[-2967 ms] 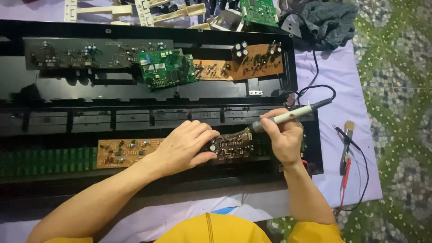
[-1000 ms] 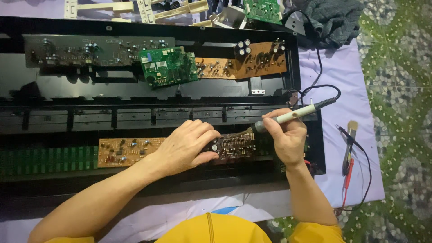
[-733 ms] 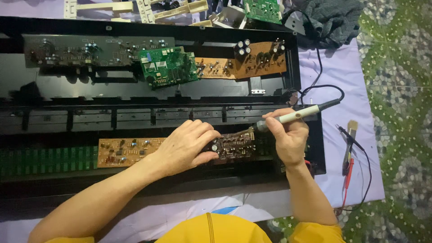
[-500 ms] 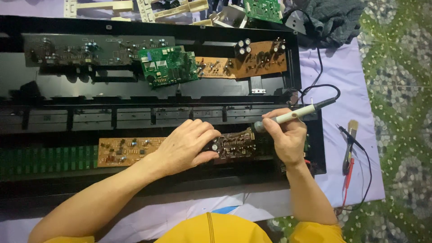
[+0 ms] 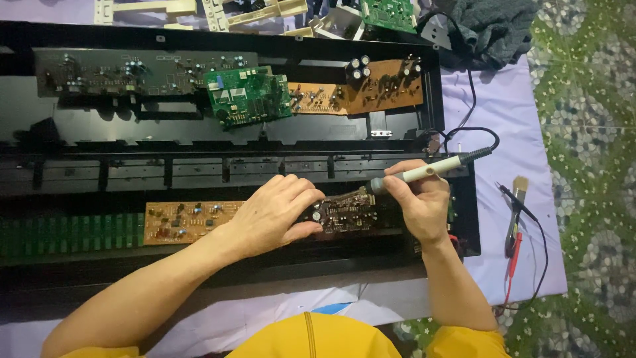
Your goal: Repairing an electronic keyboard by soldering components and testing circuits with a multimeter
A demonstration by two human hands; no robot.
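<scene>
Down at lower centre of the frame, left hand (image 5: 275,212) has its fingers curled over a small brown circuit board (image 5: 344,212) inside the black case (image 5: 99,132); right hand (image 5: 421,202) pinches a soldering iron (image 5: 430,169), tip at the board's upper right corner.

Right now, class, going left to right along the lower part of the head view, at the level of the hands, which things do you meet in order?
Orange-brown circuit board → left hand → small dark brown circuit board → right hand gripping a cream-handled soldering iron → wooden-handled brush on the lilac cloth.
</scene>
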